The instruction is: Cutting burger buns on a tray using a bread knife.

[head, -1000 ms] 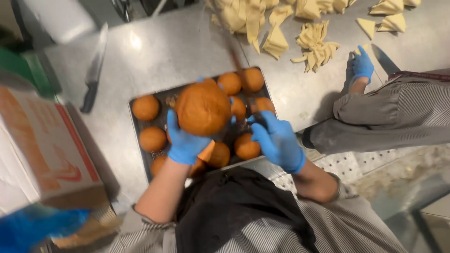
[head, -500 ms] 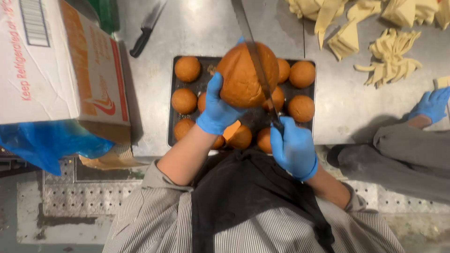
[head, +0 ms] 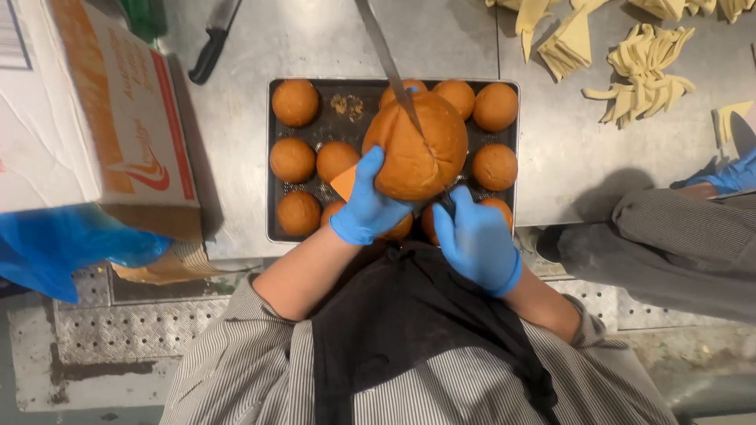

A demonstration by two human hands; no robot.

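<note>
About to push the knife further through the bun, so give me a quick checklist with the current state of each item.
1. Left hand grips the big bun firmly: ok.
2. Right hand on the knife handle: ok, though the handle is mostly hidden.
3. Knife blade lies across the bun's top: ok.
4. Left fingers sit off the blade's line: ok, they wrap the bun's side.
5. Bun held above the tray of small buns: ok.
6. Co-worker's gloved hand stays away from the blade: ok, it is at the far right.

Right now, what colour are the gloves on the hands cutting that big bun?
Bright blue, on both the left hand and right hand; the head view shows them.
</note>
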